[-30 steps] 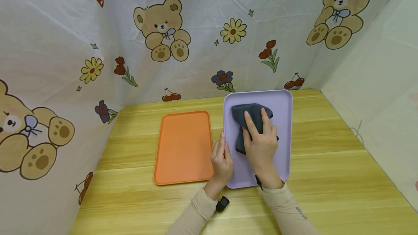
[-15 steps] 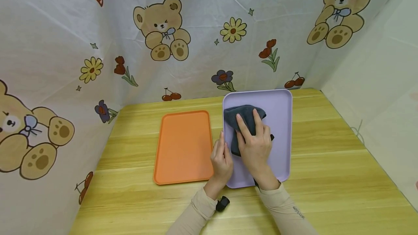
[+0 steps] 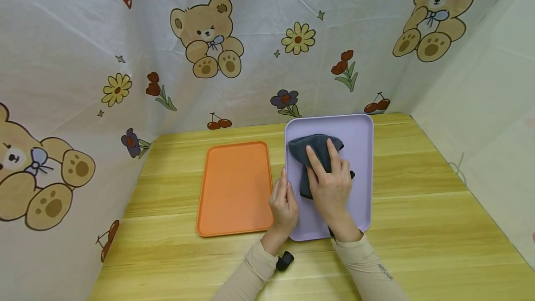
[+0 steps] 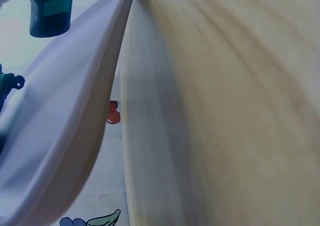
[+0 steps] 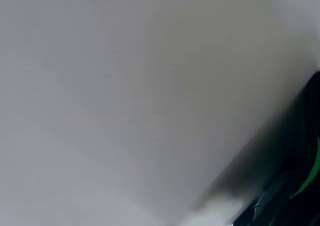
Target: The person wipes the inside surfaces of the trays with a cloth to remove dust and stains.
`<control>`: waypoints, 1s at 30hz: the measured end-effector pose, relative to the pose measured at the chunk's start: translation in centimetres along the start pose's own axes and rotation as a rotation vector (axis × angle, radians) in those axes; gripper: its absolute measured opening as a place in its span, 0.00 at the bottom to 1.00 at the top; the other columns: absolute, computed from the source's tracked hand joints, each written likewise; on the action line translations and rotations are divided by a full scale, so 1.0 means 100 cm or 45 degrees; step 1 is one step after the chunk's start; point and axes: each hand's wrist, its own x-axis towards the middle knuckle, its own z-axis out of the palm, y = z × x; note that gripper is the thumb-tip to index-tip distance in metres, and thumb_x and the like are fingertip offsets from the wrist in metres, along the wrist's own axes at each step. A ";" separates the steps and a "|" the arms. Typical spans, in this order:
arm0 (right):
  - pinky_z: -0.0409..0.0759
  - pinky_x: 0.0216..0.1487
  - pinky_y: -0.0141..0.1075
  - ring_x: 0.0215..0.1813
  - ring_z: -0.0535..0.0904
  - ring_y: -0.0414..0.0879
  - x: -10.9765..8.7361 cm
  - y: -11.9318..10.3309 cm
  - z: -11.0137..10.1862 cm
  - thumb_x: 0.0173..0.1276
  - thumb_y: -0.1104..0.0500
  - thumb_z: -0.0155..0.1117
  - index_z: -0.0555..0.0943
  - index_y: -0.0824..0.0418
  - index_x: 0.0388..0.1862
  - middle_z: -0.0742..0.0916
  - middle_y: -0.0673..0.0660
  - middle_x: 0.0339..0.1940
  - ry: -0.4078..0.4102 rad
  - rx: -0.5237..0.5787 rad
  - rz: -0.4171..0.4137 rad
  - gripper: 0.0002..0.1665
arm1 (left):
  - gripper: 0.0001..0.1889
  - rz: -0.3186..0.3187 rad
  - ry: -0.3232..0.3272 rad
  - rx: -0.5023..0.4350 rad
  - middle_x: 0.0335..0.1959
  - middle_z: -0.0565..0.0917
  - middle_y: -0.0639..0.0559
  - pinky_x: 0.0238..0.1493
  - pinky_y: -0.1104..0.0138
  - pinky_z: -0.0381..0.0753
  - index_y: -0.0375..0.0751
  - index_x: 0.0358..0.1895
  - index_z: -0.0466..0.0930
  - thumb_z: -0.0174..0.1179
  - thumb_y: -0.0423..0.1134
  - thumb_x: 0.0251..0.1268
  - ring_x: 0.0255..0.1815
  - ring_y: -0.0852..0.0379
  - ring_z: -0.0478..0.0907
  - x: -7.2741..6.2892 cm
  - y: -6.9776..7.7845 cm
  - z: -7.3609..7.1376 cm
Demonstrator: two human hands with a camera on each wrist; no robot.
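Note:
A light purple tray [image 3: 359, 166] lies on the right half of the work area in the head view. My left hand [image 3: 284, 206] holds it by the left rim, with the fingers pointing up along that side. Over a dark grey cloth [image 3: 308, 149], bunched inside the tray, my right hand [image 3: 332, 189] grips with spread fingers and presses it on the tray floor. Part of the cloth is hidden under the palm. The left wrist view shows the tray's rim [image 4: 100, 81] tilted above the tabletop. In the right wrist view, a blurred pale surface fills most of the picture.
An orange tray [image 3: 236, 189] lies flat just left of the purple one on the wood-grain table [image 3: 418, 208]. Behind stands a sheet [image 3: 259, 13] printed with bears and flowers. A thin cord [image 3: 458, 168] lies by the table's right edge.
My right hand with the cloth has moved left across the purple tray, then slightly back to the right. The left hand and both trays stay nearly still.

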 end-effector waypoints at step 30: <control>0.75 0.34 0.59 0.39 0.74 0.71 -0.002 0.034 -0.016 0.60 0.63 0.72 0.81 0.49 0.61 0.76 0.69 0.67 0.004 -0.032 0.221 0.29 | 0.22 -0.006 0.010 -0.008 0.31 0.79 0.37 0.25 0.70 0.73 0.12 0.58 0.69 0.52 0.13 0.58 0.24 0.54 0.70 0.001 -0.001 0.001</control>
